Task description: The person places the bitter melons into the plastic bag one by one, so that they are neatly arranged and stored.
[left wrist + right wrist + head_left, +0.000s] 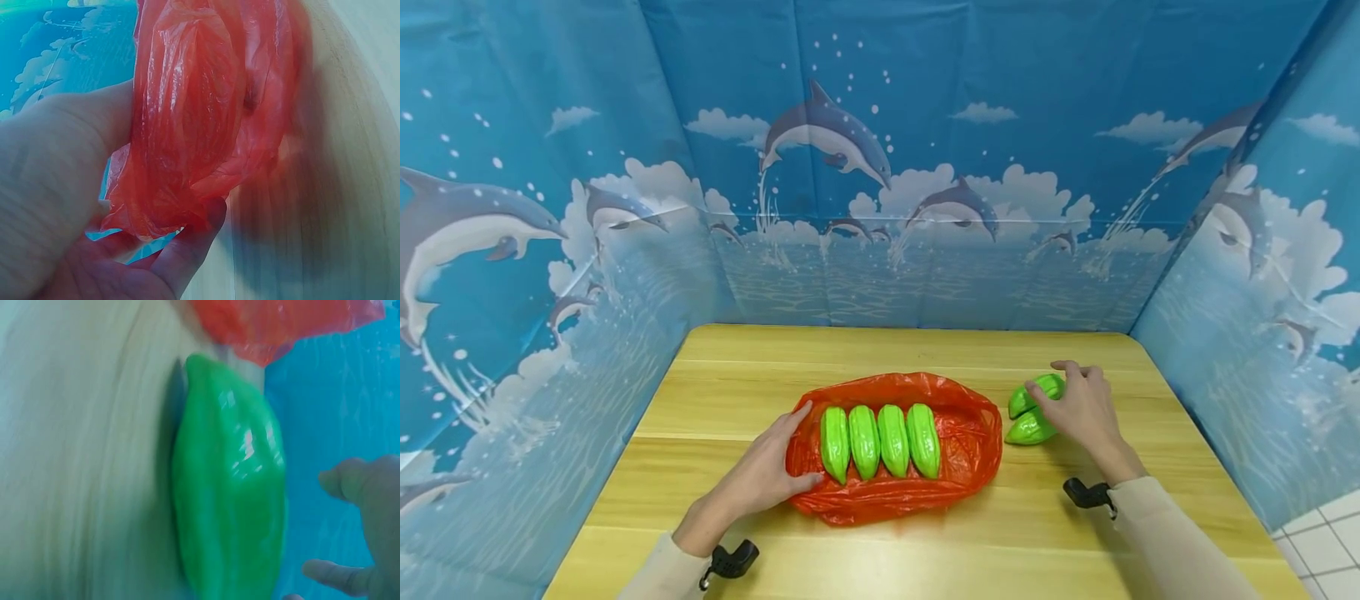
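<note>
A red plastic bag [962,450] lies spread on the table with its mouth facing up. Several glossy green, ribbed, fruit-like pieces [864,442] stand side by side in it; their exact kind is unclear. My left hand [765,462] holds the bag's left end, thumb and fingers around the red film [187,112]. To the right of the bag lie two more green pieces, a far one [1048,386] and a near one [1032,427]. My right hand [1081,406] is over them with thumb and fingers spread; in the right wrist view its fingers [350,481] stand apart from the nearer green piece [228,481].
The pale wooden table [715,375] has rounded far corners. Blue sheets with dolphins [925,283] hang along its back and sides. A black wrist camera [733,558] sits at the left wrist and another [1086,493] at the right.
</note>
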{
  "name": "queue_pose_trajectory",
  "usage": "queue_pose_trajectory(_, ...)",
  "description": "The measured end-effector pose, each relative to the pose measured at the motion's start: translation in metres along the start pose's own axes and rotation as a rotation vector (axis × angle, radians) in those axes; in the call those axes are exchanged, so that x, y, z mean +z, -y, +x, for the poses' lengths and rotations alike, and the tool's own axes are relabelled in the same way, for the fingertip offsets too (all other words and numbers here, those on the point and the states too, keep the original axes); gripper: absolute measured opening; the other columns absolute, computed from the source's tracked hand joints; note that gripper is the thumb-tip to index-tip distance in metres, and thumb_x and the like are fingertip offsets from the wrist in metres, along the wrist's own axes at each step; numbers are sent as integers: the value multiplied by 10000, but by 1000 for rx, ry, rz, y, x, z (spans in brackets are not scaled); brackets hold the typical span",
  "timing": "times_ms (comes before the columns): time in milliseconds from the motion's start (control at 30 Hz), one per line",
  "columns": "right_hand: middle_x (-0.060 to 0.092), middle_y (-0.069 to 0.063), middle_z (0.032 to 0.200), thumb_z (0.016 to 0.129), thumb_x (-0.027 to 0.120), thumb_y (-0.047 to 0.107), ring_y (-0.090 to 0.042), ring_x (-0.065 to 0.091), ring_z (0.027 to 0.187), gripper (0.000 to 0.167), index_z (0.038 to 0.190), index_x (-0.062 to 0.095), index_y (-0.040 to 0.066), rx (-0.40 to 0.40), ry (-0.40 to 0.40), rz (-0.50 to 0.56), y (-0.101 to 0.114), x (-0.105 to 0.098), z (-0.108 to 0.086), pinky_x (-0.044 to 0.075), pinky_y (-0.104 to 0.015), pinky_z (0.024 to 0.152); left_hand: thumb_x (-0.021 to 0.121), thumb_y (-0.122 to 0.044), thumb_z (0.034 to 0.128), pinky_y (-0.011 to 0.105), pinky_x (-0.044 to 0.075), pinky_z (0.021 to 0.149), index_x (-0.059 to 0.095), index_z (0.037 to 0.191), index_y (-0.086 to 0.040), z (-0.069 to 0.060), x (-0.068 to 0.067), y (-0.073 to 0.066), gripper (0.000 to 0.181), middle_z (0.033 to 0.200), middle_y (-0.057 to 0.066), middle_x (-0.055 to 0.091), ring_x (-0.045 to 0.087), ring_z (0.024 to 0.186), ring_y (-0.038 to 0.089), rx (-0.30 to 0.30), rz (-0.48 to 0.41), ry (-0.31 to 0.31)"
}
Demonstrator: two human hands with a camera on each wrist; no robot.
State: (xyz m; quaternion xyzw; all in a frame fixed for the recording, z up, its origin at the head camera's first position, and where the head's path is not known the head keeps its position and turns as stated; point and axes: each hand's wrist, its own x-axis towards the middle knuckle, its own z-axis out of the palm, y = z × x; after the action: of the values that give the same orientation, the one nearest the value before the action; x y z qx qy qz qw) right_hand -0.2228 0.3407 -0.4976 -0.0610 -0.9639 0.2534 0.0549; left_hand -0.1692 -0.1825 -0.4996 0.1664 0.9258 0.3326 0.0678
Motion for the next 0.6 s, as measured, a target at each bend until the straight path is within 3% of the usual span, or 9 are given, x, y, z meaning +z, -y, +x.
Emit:
queue_pose_trajectory(367, 324, -555, 1631, 1059, 620, 844, -688, 438, 1427, 1235, 1789, 265, -87, 102, 147, 22, -16, 2, 5, 507, -799, 1061, 989, -348, 948, 735, 433, 1357, 333, 1846, -98, 4, 2, 3, 1140, 1850, 235, 447, 465, 1689, 526, -5, 5, 2)
queue_pose_trajectory(600, 280, -575, 1653, 1015, 643, 889, -708, 442, 1438, 1357, 1819, 145, -84, 127, 213, 25, -19, 8, 11, 515, -814, 1076, 989, -347, 945, 746, 439, 1347, 340, 1844, -99, 5, 3, 4, 1137, 1845, 239, 453, 470, 1682, 535, -4, -6, 4)
